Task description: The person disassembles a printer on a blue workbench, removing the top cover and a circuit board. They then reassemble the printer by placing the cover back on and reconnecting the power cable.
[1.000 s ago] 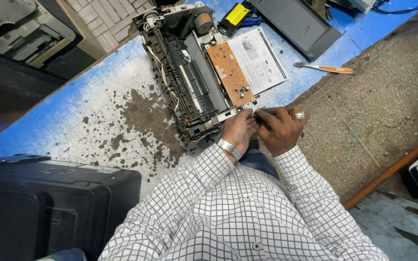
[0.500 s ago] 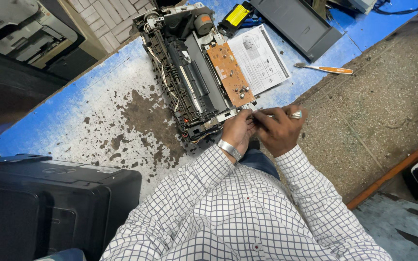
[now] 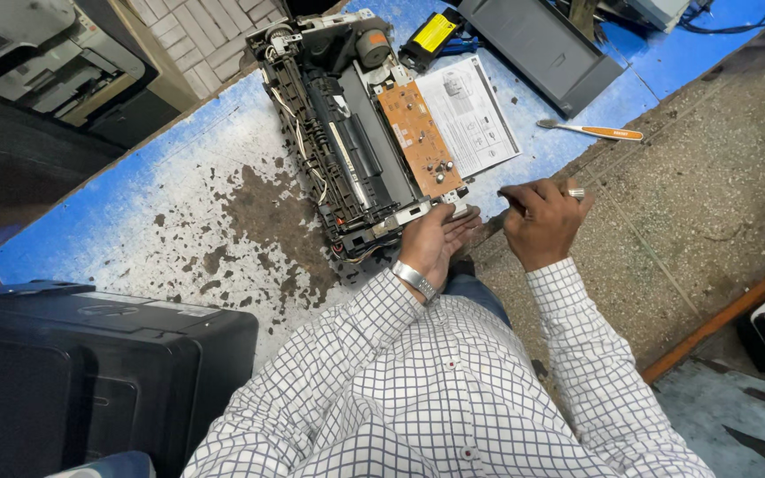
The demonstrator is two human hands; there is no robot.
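Head view: stripped printer chassis [image 3: 356, 133] lies on blue paint-worn surface [image 3: 179, 221], long axis running from near corner by my hands away toward upper left; orange circuit board [image 3: 418, 137] on its right flank. My left hand [image 3: 436, 239], fingers spread loose, rests against near end of chassis, nearer of two. My right hand [image 3: 542, 217] sits just right of that corner, off chassis, grip closed, possibly pinching small part, too small to tell. Orange-handled screwdriver [image 3: 591, 131] lies apart, beyond right hand.
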